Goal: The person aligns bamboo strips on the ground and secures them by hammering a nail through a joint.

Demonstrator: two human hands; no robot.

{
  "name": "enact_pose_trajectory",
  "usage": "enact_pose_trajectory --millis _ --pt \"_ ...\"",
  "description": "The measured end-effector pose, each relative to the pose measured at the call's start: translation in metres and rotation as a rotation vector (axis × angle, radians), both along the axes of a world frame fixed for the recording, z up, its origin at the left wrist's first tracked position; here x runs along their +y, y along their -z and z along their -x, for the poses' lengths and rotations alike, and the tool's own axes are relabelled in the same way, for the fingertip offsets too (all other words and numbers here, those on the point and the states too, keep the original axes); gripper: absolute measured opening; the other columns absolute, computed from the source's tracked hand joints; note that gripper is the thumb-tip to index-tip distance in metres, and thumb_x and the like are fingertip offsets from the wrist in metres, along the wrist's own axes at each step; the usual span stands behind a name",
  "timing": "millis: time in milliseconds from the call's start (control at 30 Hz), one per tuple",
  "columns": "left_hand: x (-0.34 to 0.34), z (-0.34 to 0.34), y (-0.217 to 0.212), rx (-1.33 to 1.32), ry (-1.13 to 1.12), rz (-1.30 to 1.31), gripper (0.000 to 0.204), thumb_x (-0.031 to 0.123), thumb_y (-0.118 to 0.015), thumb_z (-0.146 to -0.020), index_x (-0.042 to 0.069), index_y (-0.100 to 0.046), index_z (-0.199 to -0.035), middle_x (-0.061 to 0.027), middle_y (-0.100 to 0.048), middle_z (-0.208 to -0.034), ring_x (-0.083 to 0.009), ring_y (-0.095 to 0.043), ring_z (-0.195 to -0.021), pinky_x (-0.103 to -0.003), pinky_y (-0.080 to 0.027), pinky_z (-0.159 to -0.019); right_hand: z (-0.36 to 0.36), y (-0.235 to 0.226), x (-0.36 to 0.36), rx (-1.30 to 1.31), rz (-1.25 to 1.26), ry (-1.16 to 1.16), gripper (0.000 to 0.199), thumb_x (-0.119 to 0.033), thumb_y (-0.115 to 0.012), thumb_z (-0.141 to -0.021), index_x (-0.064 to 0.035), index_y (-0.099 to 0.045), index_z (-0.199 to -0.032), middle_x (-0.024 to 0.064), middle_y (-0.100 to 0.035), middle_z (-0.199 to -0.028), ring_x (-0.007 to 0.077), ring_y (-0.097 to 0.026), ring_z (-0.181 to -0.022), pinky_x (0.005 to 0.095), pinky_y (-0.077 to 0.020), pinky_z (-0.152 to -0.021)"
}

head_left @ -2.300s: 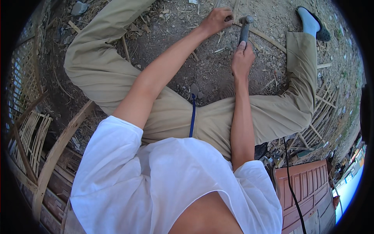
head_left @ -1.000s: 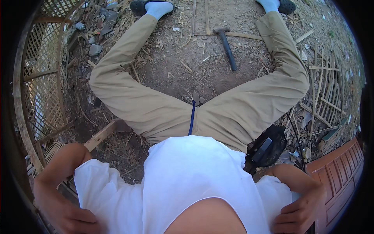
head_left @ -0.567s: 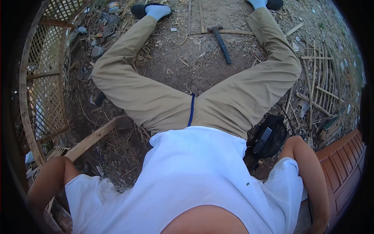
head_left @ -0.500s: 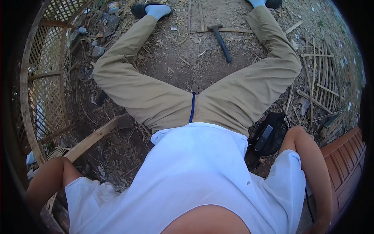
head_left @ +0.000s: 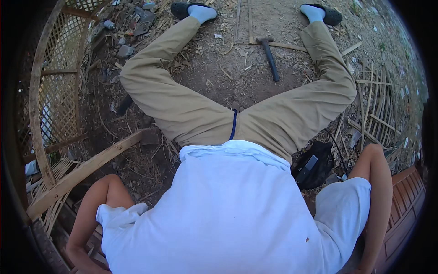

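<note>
Neither of my hands shows. My left arm [head_left: 84, 228] is bent at the elbow and runs out at the lower edge, its hand out of the picture. On the other side, my right arm [head_left: 381, 201] bends back the same way, and that hand is also beyond the frame. A hammer [head_left: 271, 64] with a dark handle lies on the dirt between my spread legs, apart from both arms. Nearest my right elbow is a black bag [head_left: 317, 171] with a dark box-shaped device [head_left: 307, 167] on it. A wooden plank [head_left: 98, 165] slants beside my left elbow.
A curved lattice panel [head_left: 39, 109] stands at the left. Thin wood strips [head_left: 376, 116] are nailed or piled in a grid at the right, above a brown panelled wooden piece [head_left: 401, 208]. Rubble [head_left: 124, 51] and wood chips litter the ground.
The view has shifted, so both feet show more fully. My left elbow has moved right and the upper body appears bent further forward. The hammer still lies on the ground.
</note>
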State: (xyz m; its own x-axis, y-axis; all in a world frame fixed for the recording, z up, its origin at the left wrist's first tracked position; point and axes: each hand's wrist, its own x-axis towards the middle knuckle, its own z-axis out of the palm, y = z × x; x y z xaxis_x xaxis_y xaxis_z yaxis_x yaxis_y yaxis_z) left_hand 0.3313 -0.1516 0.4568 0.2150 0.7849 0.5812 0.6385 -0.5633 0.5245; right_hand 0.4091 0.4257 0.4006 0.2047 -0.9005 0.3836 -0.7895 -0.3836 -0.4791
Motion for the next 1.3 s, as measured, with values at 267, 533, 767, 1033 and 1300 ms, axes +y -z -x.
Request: enact_pose_trajectory --millis 267,533,767,1033,1300 --pt "0.058 0.161 0.168 -0.302 0.294 0.100 0.039 0.032 -0.074 -0.101 0.013 -0.063 -0.068 -0.0015 -0.065 -0.075 -0.0189 -0.067 -0.065 -0.035 -0.040 -0.052 0.126 0.043 -0.042 -0.150 -0.364 -0.075 0.038 -0.036 -0.068 -0.101 -0.0077 -0.055 -0.079 0.0019 -0.055 -0.076 0.0171 -0.057 -0.068 0.0313 -0.0447 -0.060" --pt "0.201 0.328 0.477 -0.852 -0.885 0.676 0.022 0.024 -0.075 -0.101 0.006 -0.069 -0.090 0.0008 -0.064 -0.079 -0.0063 -0.059 -0.078 -0.027 -0.049 -0.069 0.338 0.365 -0.047 -0.405 -0.510 1.308 0.026 -0.025 -0.070 -0.103 0.0005 -0.065 -0.104 0.0181 -0.067 -0.088 0.0359 -0.063 -0.082 0.0451 -0.0501 -0.077" --pt "0.302 0.340 0.627 -0.301 -1.392 0.466 0.015 0.012 -0.067 -0.095 0.002 -0.077 -0.101 -0.0173 -0.076 -0.100 -0.0361 -0.074 -0.098 -0.047 -0.058 -0.086 0.353 0.532 -0.015 -0.525 -0.859 1.714 0.038 -0.033 -0.076 -0.099 -0.0004 -0.067 -0.116 0.0277 -0.073 -0.116 0.0483 -0.069 -0.111 0.0568 -0.0548 -0.093" --pt "0.308 0.339 0.645 -0.140 -1.424 0.456 0.019 0.012 -0.066 -0.099 0.009 -0.073 -0.116 -0.0121 -0.071 -0.107 -0.0393 -0.071 -0.097 -0.049 -0.058 -0.081 0.367 0.527 -0.031 -0.507 -1.159 1.628 0.043 -0.038 -0.079 -0.096 -0.0054 -0.073 -0.123 0.0220 -0.075 -0.126 0.0412 -0.072 -0.120 0.0532 -0.0592 -0.099" --pt "0.305 0.345 0.639 -0.244 -1.433 0.397 0.017 0.006 -0.066 -0.095 0.007 -0.073 -0.110 -0.0150 -0.072 -0.108 -0.0407 -0.072 -0.096 -0.048 -0.059 -0.084 0.379 0.518 -0.033 -0.434 -1.226 1.616 0.045 -0.040 -0.084 -0.088 -0.0073 -0.078 -0.119 0.0187 -0.077 -0.124 0.0392 -0.075 -0.116 0.0535 -0.0602 -0.098"
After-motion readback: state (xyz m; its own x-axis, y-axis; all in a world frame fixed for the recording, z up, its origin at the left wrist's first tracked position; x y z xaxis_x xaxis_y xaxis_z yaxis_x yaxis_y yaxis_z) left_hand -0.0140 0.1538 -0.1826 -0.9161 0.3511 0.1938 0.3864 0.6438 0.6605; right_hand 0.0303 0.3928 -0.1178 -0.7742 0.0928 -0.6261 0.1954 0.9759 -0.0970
